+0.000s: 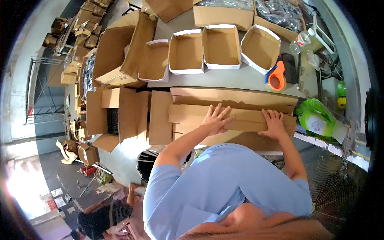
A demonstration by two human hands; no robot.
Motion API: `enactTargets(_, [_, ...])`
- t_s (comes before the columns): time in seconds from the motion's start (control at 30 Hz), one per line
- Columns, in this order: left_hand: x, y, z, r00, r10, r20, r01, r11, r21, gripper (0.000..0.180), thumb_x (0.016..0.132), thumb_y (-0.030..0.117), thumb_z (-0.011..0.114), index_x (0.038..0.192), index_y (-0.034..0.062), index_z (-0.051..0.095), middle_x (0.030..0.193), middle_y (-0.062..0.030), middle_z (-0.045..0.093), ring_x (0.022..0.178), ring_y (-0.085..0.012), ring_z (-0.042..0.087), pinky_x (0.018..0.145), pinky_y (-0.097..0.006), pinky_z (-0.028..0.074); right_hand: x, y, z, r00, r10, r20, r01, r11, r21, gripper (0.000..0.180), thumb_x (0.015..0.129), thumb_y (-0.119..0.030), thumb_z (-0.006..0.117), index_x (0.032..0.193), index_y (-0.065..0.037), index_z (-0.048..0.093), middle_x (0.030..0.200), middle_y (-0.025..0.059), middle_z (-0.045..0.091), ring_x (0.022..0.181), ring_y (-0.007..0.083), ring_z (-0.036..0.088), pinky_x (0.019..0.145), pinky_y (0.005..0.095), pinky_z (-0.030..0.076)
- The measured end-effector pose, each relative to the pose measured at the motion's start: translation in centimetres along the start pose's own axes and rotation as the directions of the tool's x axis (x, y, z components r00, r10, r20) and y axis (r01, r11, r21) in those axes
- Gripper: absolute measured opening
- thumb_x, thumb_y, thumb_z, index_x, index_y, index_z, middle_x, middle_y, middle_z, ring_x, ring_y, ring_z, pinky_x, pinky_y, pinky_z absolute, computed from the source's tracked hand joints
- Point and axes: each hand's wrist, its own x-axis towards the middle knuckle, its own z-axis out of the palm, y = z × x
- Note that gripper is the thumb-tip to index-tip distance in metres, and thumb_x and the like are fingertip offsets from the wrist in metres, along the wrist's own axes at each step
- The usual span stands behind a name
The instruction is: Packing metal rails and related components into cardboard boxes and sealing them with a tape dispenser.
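A long brown cardboard piece (246, 115) with folded panels lies across the worktable in front of me. My left hand (216, 120) rests flat on its upper panel near the middle, fingers spread. Toward the panel's right end, my right hand (274, 125) also lies with its fingers apart, the thumb pointing left. Neither hand grips anything that I can see. A second strip of cardboard (236, 95) shows just beyond the fingers, with a dark gap between the two. The near panels are partly covered by my arms and body.
Several shallow white-rimmed cardboard trays (186, 56) stand in a row behind. An orange tape dispenser (277, 77) is at the far right, a green bag (317, 119) beside my right hand. Open boxes (130, 114) stand at left. Another person (106, 216) is at lower left.
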Motion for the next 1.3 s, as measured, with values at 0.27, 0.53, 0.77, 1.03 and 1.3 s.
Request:
enactTargets(0.27, [7.3,6.4,-0.3,0.957,0.267,-0.110,-0.269,0.963,0.002,0.078,0.077,0.055,0.058,0.143,0.0267,0.028,0.151,-0.0027,0.018,0.133,-0.0403,0.023,0.100,-0.064,0.024,10.7,0.9,-8.2,0.865,0.193,-0.463,-0.109,0.973,0.202,0.048,0.080,-0.030,0.065,0.122,-0.014,0.050,0.108,0.0199,0.051,0.101,0.0383,0.050,0.084,0.0449,0.043])
enactTargets(0.53, [10.1,8.5,2.1,0.932,0.301,-0.200,-0.314,0.949,-0.035,0.079,0.076,0.054,0.060,0.143,0.0283,0.026,0.150,0.0018,0.021,0.131,-0.0422,0.026,0.095,-0.067,0.028,11.8,2.1,-8.5,0.884,0.404,-0.235,-0.329,0.895,0.301,0.048,0.071,-0.027,0.073,0.109,-0.009,0.048,0.095,0.0235,0.056,0.086,0.0438,0.058,0.077,0.0485,0.046])
enactTargets(0.77, [10.7,8.9,2.7,0.912,0.305,-0.275,-0.322,0.947,-0.017,0.074,0.077,0.053,0.058,0.140,0.0224,0.035,0.149,0.0021,0.024,0.133,-0.0416,0.022,0.096,-0.067,0.026,1.5,4.1,-11.8,0.926,0.198,-0.321,-0.024,0.880,0.474,0.043,0.072,-0.020,0.066,0.109,-0.001,0.053,0.111,0.0225,0.054,0.108,0.0330,0.051,0.091,0.0380,0.040])
enactTargets(1.03, [10.6,9.4,2.6,0.890,0.312,-0.333,-0.332,0.943,-0.005,0.068,0.078,0.051,0.058,0.136,0.0192,0.042,0.147,0.0004,0.027,0.132,-0.0436,0.023,0.095,-0.068,0.026,5.1,3.9,-8.6,0.970,0.234,0.066,-0.237,0.848,0.474,0.034,0.074,-0.026,0.054,0.094,-0.001,0.066,0.091,0.0195,0.065,0.086,0.0324,0.063,0.077,0.0353,0.048])
enactTargets(1.3, [10.3,9.8,2.8,0.895,0.313,-0.318,-0.326,0.945,0.012,0.070,0.077,0.055,0.057,0.136,0.0191,0.042,0.146,0.0009,0.030,0.131,-0.0433,0.025,0.094,-0.069,0.026,6.0,4.9,-8.1,0.945,0.176,0.274,-0.275,0.883,0.380,0.033,0.072,-0.029,0.055,0.086,-0.001,0.067,0.085,0.0193,0.065,0.078,0.0292,0.063,0.071,0.0359,0.048])
